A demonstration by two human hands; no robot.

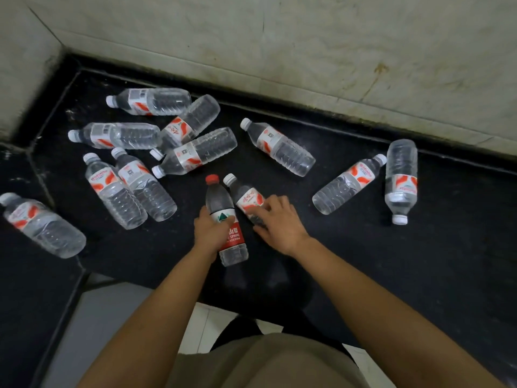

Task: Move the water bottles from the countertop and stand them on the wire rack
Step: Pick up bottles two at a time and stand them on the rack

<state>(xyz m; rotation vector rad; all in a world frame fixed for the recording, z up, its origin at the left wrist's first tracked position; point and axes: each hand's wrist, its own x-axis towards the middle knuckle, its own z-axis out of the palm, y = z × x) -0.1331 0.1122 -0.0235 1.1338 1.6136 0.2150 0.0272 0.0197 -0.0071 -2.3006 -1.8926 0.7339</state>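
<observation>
The left hand (pixel 208 231) is wrapped round the middle of a red-capped bottle (pixel 227 219), thumb across its label, cap pointing away from the person. Whether this bottle rests on the countertop (pixel 419 261) or is lifted off it I cannot tell. Just beside it, touching, lies a white-capped bottle (pixel 246 197). The right hand (pixel 277 222) curls its fingers over this bottle's lower half, thumb on the near side. Both bottles are near the front edge of the black countertop. 10 more bottles (pixel 278 147) lie on their sides around them: 7 to the left, 1 behind, 2 to the right. A pale tiled wall (pixel 307 37) runs along the back.
</observation>
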